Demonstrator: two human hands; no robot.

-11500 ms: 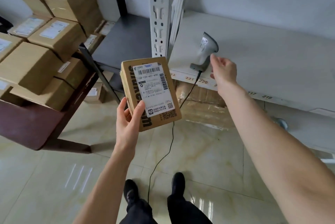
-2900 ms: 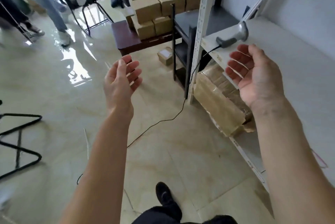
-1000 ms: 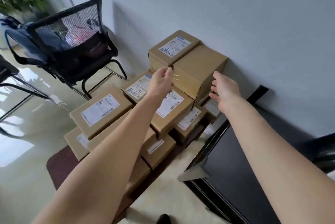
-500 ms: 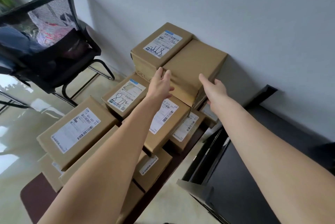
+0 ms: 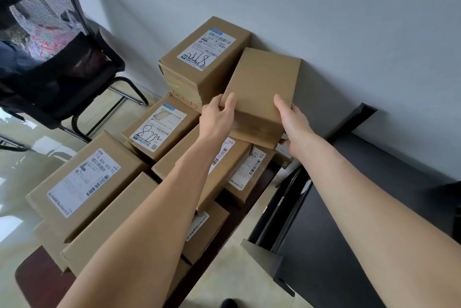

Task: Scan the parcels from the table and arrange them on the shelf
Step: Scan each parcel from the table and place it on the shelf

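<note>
A plain brown parcel (image 5: pixel 262 83) with no label showing sits tilted at the top of the stack, near the wall. My left hand (image 5: pixel 219 114) grips its near left corner, thumb on top. My right hand (image 5: pixel 291 118) grips its near right edge, thumb on top and fingers under it. Beside it stands a labelled parcel (image 5: pixel 207 58) with handwriting. Several more labelled parcels (image 5: pixel 84 183) are piled below on the dark red table (image 5: pixel 32 272). The scanner and the shelf are out of view.
A black mesh chair (image 5: pixel 50 53) stands at the left by the wall. A dark cabinet (image 5: pixel 349 233) sits at the right, close to the table. Pale tiled floor (image 5: pixel 15 148) lies to the left.
Both hands have closed on the plain parcel, and it has tilted up off the stack toward me. A second ago they were still reaching for it.
</note>
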